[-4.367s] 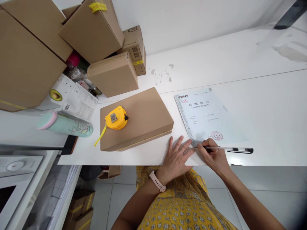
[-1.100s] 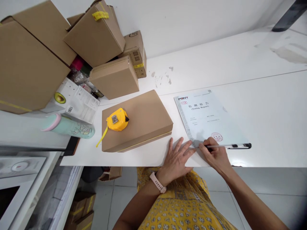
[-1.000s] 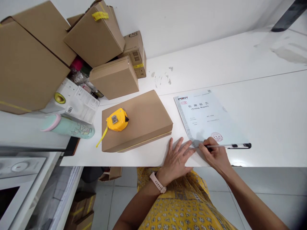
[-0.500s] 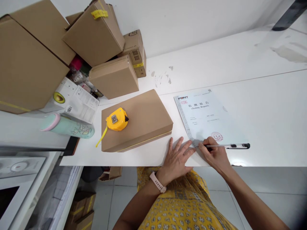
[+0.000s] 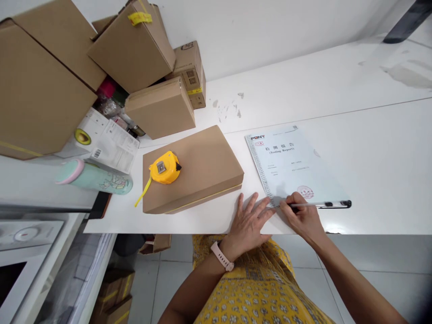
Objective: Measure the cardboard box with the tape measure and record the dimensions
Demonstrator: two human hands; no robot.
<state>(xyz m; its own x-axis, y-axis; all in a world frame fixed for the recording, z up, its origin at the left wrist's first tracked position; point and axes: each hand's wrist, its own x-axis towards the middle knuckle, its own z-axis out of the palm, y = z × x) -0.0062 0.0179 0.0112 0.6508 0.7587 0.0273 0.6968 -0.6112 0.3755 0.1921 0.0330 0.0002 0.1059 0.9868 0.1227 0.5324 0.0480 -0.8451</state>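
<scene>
A spiral-bound report with "Testing Report" and a red round stamp on its cover lies on the white table. My right hand is closed on a pen with a clear barrel and black cap end; its tip points to the report's lower left corner. Flat on the table, fingers spread, my left hand touches that same corner. To its left sits a closed cardboard box, bearing a yellow tape measure with a short end of tape hanging out.
Several cardboard boxes are stacked at the back left against the wall. A mint green bottle lies beside a white carton with an avocado picture. The table's front edge runs just below my hands. A white appliance stands at lower left.
</scene>
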